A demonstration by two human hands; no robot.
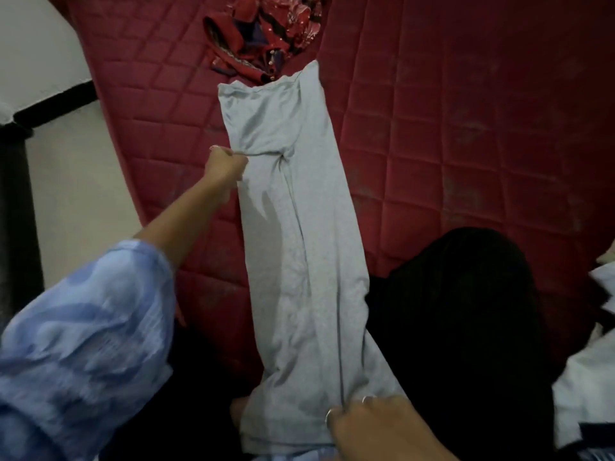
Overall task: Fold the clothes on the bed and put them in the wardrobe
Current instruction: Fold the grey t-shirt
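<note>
A long light grey garment [299, 227], folded lengthwise, lies stretched down the red quilted mattress [466, 128]. My left hand [224, 166] pinches its left edge about a third of the way down, at a puckered seam. My right hand [372, 424] grips the near end of the garment at the bottom of the view. A crumpled red patterned garment [263, 31] lies at the grey garment's far end, touching its top edge.
A black cloth [466, 311] lies right of the grey garment on the mattress. White fabric [592, 377] shows at the right edge. Pale floor [76, 194] and a dark bed frame [16, 211] lie left of the mattress.
</note>
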